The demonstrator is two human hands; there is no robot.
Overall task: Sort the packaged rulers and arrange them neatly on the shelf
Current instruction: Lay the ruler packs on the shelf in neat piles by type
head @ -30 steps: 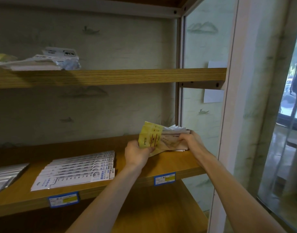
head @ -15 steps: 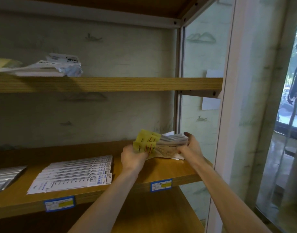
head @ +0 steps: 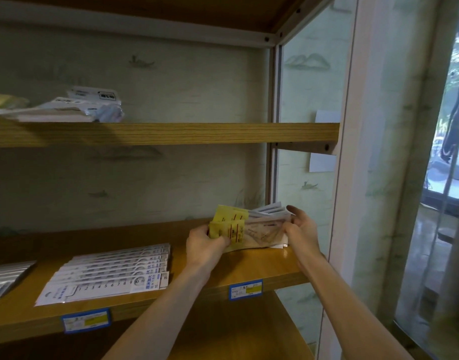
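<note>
Both hands are gripping 1 bundle of packaged rulers (head: 251, 227) at the right end of the middle shelf (head: 262, 266). The left hand (head: 203, 245) is curling its fingers round the bundle's left end, where the yellow header cards are showing, with the thumb lying across the front card. The right hand (head: 299, 226) is clasping the opposite end, its fingers wrapping over the white card edges that are fanning out at the top. The bundle is standing on edge, its lower edge appearing to touch the shelf board close to the glass side panel (head: 306, 94), and it is tilting slightly back toward the wall.

Further left on the same shelf, a row of white ruler packs (head: 109, 274) is lying flat, overlapping one behind another, the front pack showing printed numerals and a blue label. At the far left edge another stack of greyish packs (head: 5, 276) is lying flat, only partly in view. 2 blue price tags (head: 245, 289) are sitting on the shelf's front lip, 1 below the bundle and 1 below the white row.

On the upper shelf (head: 171, 133), a loose heap of clear-wrapped packets (head: 75, 107) is resting toward the left. A white paper note (head: 324, 141) is sticking to the wall behind the glass on the right
</note>
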